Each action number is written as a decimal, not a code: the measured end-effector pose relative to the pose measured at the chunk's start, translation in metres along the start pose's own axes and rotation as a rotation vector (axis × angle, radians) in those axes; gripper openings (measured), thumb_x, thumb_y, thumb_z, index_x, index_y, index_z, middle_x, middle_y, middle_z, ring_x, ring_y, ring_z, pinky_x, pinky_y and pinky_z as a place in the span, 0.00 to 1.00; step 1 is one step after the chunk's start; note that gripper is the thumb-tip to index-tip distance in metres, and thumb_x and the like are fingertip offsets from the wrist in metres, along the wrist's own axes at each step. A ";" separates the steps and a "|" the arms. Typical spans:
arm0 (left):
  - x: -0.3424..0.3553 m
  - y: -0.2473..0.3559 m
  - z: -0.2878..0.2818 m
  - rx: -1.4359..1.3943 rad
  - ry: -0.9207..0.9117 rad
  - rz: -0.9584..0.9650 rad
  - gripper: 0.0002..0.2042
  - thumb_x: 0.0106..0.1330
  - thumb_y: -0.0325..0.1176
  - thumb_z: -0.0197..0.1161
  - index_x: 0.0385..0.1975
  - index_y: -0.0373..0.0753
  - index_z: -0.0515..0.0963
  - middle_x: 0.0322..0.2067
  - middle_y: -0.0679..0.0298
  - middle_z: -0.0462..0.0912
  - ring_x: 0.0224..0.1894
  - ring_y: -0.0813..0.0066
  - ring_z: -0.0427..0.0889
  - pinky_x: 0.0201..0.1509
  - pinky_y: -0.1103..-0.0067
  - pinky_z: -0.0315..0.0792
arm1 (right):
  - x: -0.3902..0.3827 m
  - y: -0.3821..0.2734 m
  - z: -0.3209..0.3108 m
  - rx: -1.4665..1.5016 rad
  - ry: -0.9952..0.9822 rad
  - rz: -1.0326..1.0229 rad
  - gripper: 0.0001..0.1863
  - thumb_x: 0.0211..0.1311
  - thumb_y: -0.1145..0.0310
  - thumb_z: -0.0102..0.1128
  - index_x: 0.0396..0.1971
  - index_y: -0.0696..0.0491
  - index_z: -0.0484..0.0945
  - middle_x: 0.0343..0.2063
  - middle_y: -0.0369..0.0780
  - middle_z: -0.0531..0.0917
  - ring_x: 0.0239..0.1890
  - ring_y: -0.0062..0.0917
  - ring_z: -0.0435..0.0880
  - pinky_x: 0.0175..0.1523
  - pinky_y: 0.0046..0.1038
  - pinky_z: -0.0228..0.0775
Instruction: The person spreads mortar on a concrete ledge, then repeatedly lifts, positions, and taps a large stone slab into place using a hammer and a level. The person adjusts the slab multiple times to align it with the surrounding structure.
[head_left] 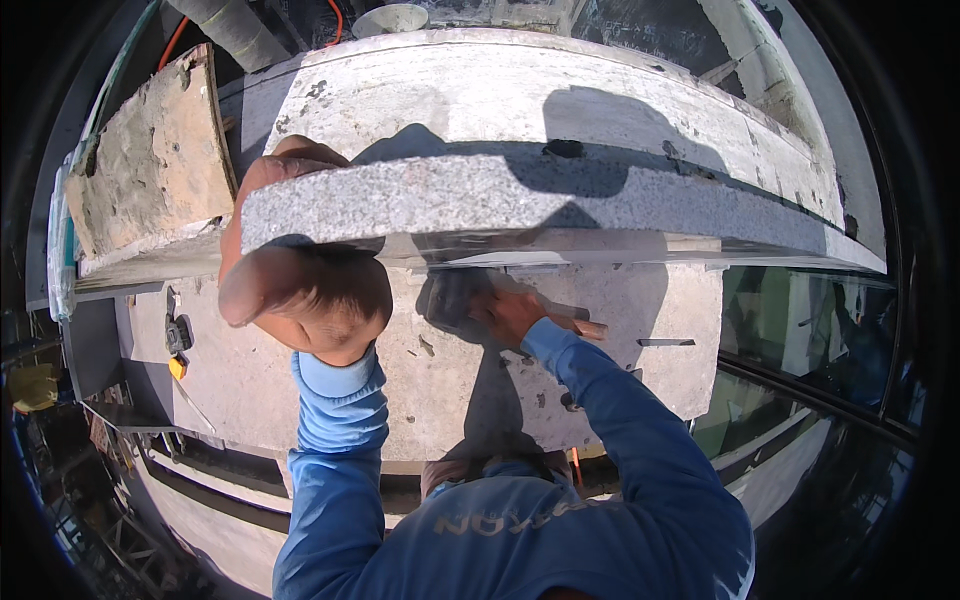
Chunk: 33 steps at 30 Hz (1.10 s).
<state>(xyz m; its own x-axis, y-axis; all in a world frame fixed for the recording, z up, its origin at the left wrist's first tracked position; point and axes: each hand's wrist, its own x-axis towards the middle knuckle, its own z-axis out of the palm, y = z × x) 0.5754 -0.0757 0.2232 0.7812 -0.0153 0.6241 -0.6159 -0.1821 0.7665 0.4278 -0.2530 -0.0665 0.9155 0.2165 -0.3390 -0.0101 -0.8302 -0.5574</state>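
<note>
A speckled grey stone slab [420, 195] stands across the middle, its thick rough edge facing up. My left hand [310, 270] is closed round the slab's left end, thumb on the near side and fingers over the far side. Below the slab, my right hand [508, 315] grips what looks like a mallet with a wooden handle [590, 328] pointing right. Its dark head [453, 300] lies close to the slab's near face, in shadow; whether they touch I cannot tell.
A pale stone ledge [400, 380] lies beneath my arms. On it are a black-and-yellow tool [177, 345] at the left and a thin dark strip [666, 342] at the right. A worn board [155, 150] leans at upper left. Glass panels [800, 320] border the right side.
</note>
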 end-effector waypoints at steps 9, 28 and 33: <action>-0.008 -0.028 0.004 -0.220 0.083 -0.100 0.46 0.67 0.76 0.35 0.45 0.27 0.74 0.39 0.51 0.78 0.42 0.62 0.82 0.45 0.66 0.81 | -0.029 -0.031 0.012 0.123 0.140 0.110 0.15 0.73 0.52 0.51 0.51 0.37 0.81 0.37 0.45 0.84 0.36 0.44 0.86 0.40 0.46 0.78; -0.082 0.307 0.356 0.635 -0.538 0.986 0.20 0.70 0.45 0.61 0.52 0.35 0.77 0.52 0.53 0.76 0.55 0.54 0.73 0.60 0.64 0.62 | -0.416 0.191 -0.085 0.399 0.234 0.217 0.20 0.72 0.47 0.51 0.51 0.42 0.82 0.36 0.49 0.85 0.38 0.45 0.85 0.45 0.44 0.77; -0.086 0.378 0.539 0.599 -0.871 0.961 0.26 0.68 0.51 0.62 0.58 0.39 0.74 0.56 0.54 0.74 0.59 0.53 0.72 0.62 0.64 0.63 | -0.479 0.265 -0.177 0.351 0.540 0.045 0.19 0.71 0.50 0.55 0.46 0.51 0.79 0.30 0.49 0.84 0.29 0.48 0.84 0.37 0.45 0.78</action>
<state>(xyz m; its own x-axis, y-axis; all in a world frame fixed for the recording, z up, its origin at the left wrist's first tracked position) 0.3305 -0.6732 0.3773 0.0396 -0.9173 0.3963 -0.9688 -0.1323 -0.2094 0.0581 -0.6680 0.0823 0.9836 -0.1802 0.0104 -0.1005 -0.5948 -0.7976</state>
